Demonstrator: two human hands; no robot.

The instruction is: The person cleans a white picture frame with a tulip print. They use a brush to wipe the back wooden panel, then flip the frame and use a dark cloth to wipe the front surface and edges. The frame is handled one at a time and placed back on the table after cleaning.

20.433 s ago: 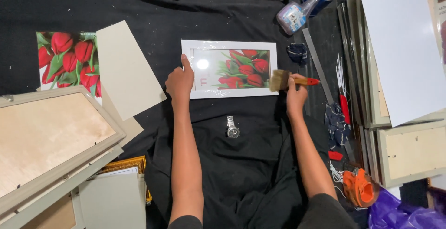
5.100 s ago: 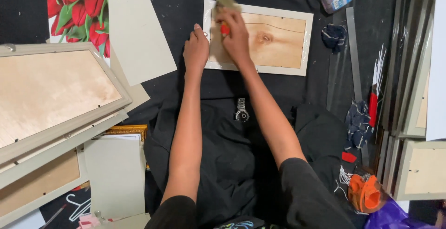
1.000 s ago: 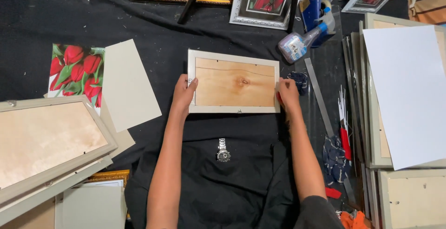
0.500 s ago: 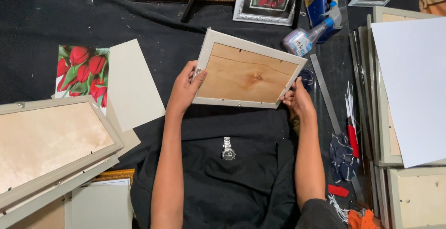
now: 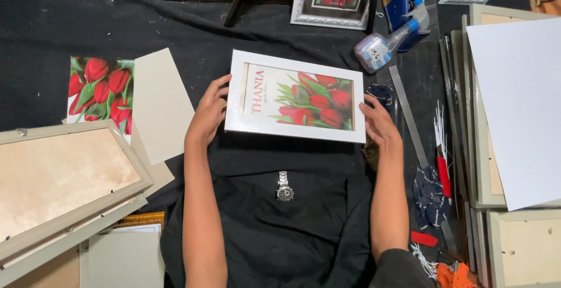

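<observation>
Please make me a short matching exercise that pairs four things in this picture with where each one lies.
Things:
1. white picture frame
2. wristwatch
3. spray bottle
4. loose tulip print

Places:
A. on the black cloth between the forearms
B. far left, partly under a grey board
C. between the left hand and the right hand
D. beyond the frame's right end, beside the blue tape dispenser

Pairs: 1-C, 2-A, 3-D, 4-B
</observation>
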